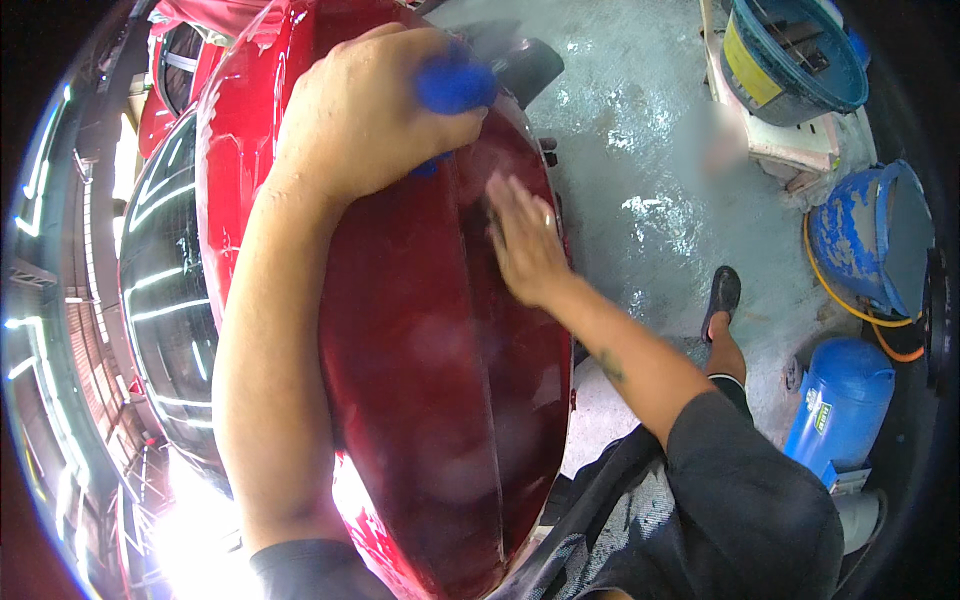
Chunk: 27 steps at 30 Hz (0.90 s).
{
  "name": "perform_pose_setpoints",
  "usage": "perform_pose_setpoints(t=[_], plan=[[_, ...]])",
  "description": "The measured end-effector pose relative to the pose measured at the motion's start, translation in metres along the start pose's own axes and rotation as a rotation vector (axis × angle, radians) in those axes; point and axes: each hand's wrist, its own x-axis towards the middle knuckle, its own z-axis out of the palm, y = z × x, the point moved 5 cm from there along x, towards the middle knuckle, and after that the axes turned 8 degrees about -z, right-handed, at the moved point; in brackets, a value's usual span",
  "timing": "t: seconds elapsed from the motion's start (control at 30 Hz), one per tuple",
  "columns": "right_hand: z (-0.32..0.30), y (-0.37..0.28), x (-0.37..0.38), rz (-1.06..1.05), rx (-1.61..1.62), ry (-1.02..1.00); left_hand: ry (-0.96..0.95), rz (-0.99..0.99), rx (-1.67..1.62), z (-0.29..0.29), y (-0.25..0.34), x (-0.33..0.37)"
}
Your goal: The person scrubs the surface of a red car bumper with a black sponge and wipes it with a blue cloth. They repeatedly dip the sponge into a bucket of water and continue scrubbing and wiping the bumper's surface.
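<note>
Nearest to my camera, the person's dark shirt (750,490) filled the lower right. Both forearms reached out over a red car panel (400,330).

Right hand (530,240): flat, fingers stretched out, grip released, nothing seen in it. Left hand (370,100): grip clenched around a blue cloth (458,82), possibly a sponge, over the panel's upper end.

Key relation: I noted the panel below both hands, its long axis running from the bottom of the view to the top, with a thin seam (477,330) along it. The right hand lay just right of the seam; the blue cloth was above it and slightly left. The right hand was nearer to the panel's middle.

Farther out: a dark car window (165,300) on the left; on the right, wet grey floor (600,150), a bucket (755,85) on a white stand (800,145), a blue drum (850,230).

Hard to make out: the right fingertips were smeared, so I could not tell whether they touched the panel. The left forearm hid part of it. More blue showed under the left hand; whether it was the same cloth, I could not tell.
</note>
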Motion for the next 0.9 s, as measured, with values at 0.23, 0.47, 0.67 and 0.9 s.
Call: perform_pose_setpoints(t=[0.23,0.47,0.67,0.9], plan=[[0.006,0.001,-0.018,-0.002,0.173,0.020,0.030,0.000,-0.022,0.004,-0.001,-0.002],[0.021,0.050,0.020,0.279,0.143,0.129,0.017,0.023,-0.041,0.003,0.003,0.001],[0.019,0.068,0.012,0.376,0.128,0.055,0.013,-0.003,-0.045,-0.003,0.005,0.004],[0.030,0.060,-0.048,0.293,0.125,-0.050,0.019,-0.015,-0.045,-0.004,0.000,0.000]])
